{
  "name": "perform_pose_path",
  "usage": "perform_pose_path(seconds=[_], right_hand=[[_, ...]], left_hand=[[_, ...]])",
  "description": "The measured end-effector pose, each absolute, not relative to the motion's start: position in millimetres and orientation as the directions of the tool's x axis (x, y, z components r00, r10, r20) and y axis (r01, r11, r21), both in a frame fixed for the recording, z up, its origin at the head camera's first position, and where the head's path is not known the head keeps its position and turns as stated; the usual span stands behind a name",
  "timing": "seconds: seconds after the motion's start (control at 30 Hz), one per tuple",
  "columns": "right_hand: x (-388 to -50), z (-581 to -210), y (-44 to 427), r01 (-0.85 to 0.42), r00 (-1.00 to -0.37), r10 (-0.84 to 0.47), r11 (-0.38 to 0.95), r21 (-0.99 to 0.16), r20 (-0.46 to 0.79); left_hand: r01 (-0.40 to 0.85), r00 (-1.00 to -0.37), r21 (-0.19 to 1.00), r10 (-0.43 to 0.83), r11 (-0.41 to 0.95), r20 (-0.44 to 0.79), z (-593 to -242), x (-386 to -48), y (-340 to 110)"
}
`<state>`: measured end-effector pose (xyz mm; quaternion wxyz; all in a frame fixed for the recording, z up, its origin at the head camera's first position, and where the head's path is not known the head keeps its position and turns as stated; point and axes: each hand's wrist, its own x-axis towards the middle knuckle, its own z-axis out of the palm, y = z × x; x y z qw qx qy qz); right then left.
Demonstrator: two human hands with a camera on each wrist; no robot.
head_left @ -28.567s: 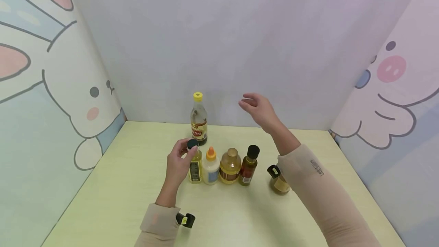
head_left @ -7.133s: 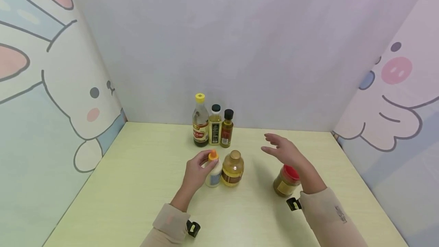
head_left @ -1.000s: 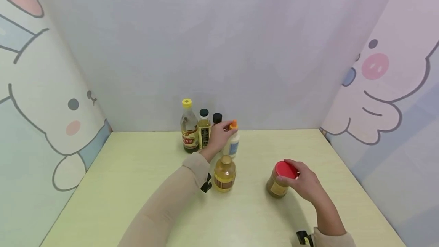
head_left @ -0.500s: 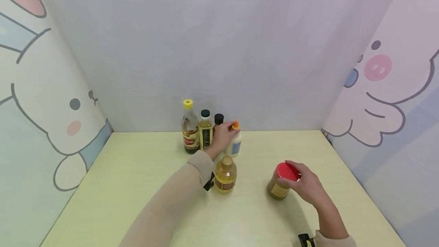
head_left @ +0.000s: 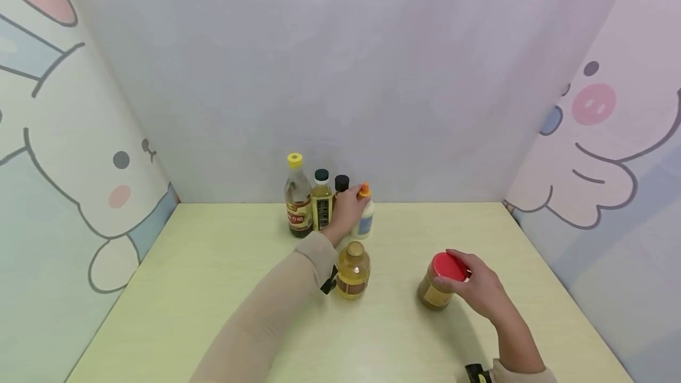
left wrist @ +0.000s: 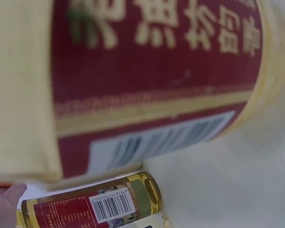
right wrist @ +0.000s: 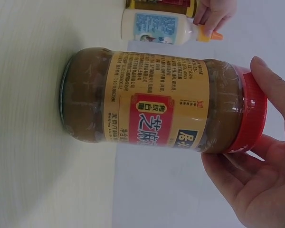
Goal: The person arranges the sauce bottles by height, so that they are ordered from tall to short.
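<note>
My left hand (head_left: 348, 207) pinches the orange nozzle cap of a white squeeze bottle (head_left: 364, 224), which stands upright at the right end of the back row. In the right wrist view, thumb and fingers of my right hand (right wrist: 270, 180) grip the red lid of a brown sesame paste jar (right wrist: 147, 99). That jar stands, slightly tilted as seen from the head, at the front right. Beside my left cuff is a round golden-capped oil bottle (head_left: 353, 273); its maroon label (left wrist: 152, 66) fills the left wrist view. A black-capped bottle (head_left: 341, 182) is largely hidden behind my left hand.
Left in the back row stand a yellow-capped dark sauce bottle (head_left: 298, 208) and a dark-capped oil bottle (head_left: 321, 203). A pale wall (head_left: 425, 105) rises behind the table (head_left: 223, 253), with cartoon-printed panels on either side.
Over the longer span, the dark-capped oil, black-capped and white bottles moved to the back row. My right hand came onto the jar. In the last second, both hands kept their holds.
</note>
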<state>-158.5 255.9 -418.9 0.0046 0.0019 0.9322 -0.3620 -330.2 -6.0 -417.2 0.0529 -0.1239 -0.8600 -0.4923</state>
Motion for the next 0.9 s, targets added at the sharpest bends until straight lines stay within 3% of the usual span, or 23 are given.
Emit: perform_pose_path(seconds=[0.7, 0.9], right_hand=[[-156, -419, 256, 0.009, -1.0, -0.002, 0.731, -0.683, -0.015], [-157, -417, 256, 0.001, -1.0, -0.006, 0.729, -0.684, -0.007]], left_hand=[[0.249, -0.965, 0.829, 0.201, 0.502, 0.168, -418, -317, -10], [0.219, -0.969, 0.879, 0.198, 0.424, 0.147, -418, -311, -18]])
